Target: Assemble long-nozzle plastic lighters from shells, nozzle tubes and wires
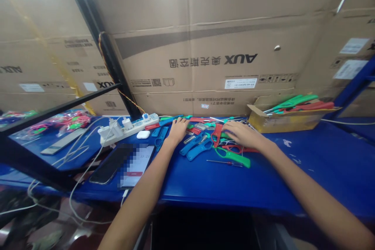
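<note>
Coloured plastic lighter handles with finger loops lie in a loose pile on the blue table [199, 187]. My left hand [178, 129] rests on the pile's back left part, fingers stretched forward and a little apart, holding nothing that I can see. My right hand [241, 133] reaches in from the right, its fingers loosely bent and apart over the pieces; its fingertips are partly blurred. Between the hands lie a red handle [216, 134] and small metal parts [200, 126]. Nearer to me are a blue handle [199, 150], a green handle [236, 157] and a thin screwdriver [225, 162].
A cardboard box [288, 122] of green and red handled pieces stands at right. Left are a white power strip [129, 129] with chargers and cables, a white earbud case [143, 134], a black phone [111, 164] and a lit-screen phone [137, 166]. A cardboard wall [205, 39] rises behind.
</note>
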Demonstrator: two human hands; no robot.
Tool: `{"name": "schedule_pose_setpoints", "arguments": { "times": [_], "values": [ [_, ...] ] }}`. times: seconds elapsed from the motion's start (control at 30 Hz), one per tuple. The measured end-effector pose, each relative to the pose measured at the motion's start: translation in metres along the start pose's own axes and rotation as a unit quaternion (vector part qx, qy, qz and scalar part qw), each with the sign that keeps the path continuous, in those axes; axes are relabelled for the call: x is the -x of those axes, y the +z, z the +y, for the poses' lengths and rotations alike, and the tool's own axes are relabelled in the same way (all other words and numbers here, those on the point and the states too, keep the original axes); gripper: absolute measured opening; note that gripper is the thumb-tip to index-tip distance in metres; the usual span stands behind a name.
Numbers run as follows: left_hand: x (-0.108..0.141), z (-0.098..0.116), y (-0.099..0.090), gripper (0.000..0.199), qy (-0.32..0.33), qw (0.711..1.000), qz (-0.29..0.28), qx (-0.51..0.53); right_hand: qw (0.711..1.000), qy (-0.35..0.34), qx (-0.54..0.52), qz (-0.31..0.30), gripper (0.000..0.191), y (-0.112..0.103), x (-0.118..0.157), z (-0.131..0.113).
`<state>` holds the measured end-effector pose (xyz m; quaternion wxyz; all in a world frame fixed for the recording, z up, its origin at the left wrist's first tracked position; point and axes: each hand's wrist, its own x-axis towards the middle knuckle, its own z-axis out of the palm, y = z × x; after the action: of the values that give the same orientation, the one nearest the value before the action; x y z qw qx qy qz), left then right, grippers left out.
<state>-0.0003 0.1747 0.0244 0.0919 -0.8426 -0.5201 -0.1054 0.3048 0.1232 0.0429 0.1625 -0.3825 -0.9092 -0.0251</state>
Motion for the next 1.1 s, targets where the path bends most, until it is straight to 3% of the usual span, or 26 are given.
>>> {"name": "schedule_pose_setpoints", "arguments": {
  "times": [0.23, 0.4, 0.53, 0.7, 0.83, 1.0, 1.1],
  "values": [
    [-0.004, -0.001, 0.001, 0.029, 0.017, 1.0, 0.012, 0.019, 0.995, 0.019, -0.081, -0.048, 0.025, -0.01, 0.007, -0.02],
    [-0.007, 0.007, -0.013, 0.034, 0.046, 0.997, 0.053, 0.032, 0.991, 0.053, -0.103, -0.063, 0.028, -0.017, 0.011, -0.017],
    [-0.002, 0.027, -0.028, 0.034, 0.116, 0.989, 0.071, 0.056, 0.99, 0.08, -0.112, -0.035, 0.027, -0.016, 0.013, -0.014],
    [0.006, 0.062, -0.033, 0.034, 0.204, 0.972, 0.077, 0.086, 0.986, 0.098, -0.132, 0.013, 0.051, -0.017, 0.013, -0.018],
    [0.006, 0.078, -0.028, 0.048, 0.238, 0.959, 0.091, 0.121, 0.983, 0.085, -0.159, 0.012, 0.043, -0.016, 0.011, -0.023],
    [0.008, 0.072, -0.036, 0.058, 0.233, 0.949, 0.12, 0.173, 0.977, 0.075, -0.198, -0.014, 0.035, -0.022, 0.011, -0.023],
    [0.011, 0.059, -0.05, 0.043, 0.187, 0.945, 0.164, 0.21, 0.971, 0.066, -0.226, -0.042, 0.031, -0.032, 0.015, -0.021]
  ]
}}
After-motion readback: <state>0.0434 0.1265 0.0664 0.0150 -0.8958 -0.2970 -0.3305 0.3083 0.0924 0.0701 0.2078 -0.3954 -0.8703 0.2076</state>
